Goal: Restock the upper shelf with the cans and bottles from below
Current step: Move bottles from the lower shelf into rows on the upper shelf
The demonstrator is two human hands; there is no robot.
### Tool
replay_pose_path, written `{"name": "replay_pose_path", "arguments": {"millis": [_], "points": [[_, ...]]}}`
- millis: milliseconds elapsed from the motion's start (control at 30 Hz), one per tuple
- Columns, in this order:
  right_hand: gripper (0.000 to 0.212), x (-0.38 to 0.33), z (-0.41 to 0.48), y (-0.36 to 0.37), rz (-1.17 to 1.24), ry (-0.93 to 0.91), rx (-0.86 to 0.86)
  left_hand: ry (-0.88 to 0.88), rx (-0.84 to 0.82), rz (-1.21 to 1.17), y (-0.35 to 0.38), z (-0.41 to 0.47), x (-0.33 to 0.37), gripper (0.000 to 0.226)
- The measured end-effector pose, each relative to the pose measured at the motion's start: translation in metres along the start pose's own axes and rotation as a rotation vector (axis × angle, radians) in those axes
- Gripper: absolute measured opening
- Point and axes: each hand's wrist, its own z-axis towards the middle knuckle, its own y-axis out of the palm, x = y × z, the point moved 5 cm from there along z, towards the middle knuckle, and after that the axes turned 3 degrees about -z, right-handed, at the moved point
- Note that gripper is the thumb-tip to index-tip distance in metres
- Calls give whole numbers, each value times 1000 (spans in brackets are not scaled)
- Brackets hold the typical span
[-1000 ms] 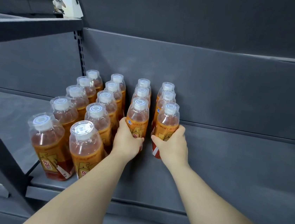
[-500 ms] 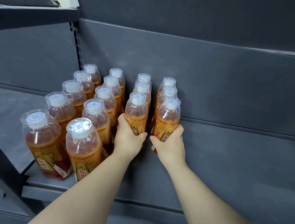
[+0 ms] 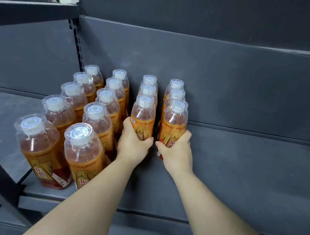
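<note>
Over the last second little had shifted. The left hand (image 3: pixel 133 145) still gripped the front clear plastic bottle of orange drink (image 3: pixel 143 116) in the third row, its fingers (image 3: pixel 127 123) curled round the label. The right hand (image 3: pixel 177 152) clamped the matching white-capped bottle (image 3: pixel 175 121) heading the fourth row likewise. Both seemed nudged slightly back towards the two bottles behind each. They stood on the dark grey metal shelf (image 3: pixel 240 175), beside two fuller rows (image 3: pixel 92 114), so this pair looked placed, ready for release.

left hand (image 3: pixel 134 148) was bare | right hand (image 3: pixel 177 154) was bare | both forearms were uncovered, all the way to the frame's lower edge
</note>
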Motion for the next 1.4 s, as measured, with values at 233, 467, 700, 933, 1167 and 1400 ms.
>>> {"name": "replay_pose_path", "arguments": {"millis": [233, 467, 700, 933, 1167, 1400], "points": [[73, 2, 1, 1, -9, 6, -6, -2, -13, -12, 2, 1, -4, 80], [75, 2, 1, 2, -26, 5, -11, -7, 2, -13, 3, 1, -5, 82], [77, 4, 2, 3, -23, 15, -17, -18, 9, -13, 3, 1, -7, 85], [75, 5, 0, 4, 6, 17, -11, -35, 4, -17, 3, 0, -8, 87], [89, 3, -3, -1, 31, 41, -40, -71, -29, -74, 0, -2, -4, 105], [106, 10, -20, -20, -39, 62, -94, -130, -29, -60, -4, -23, -2, 100]]}}
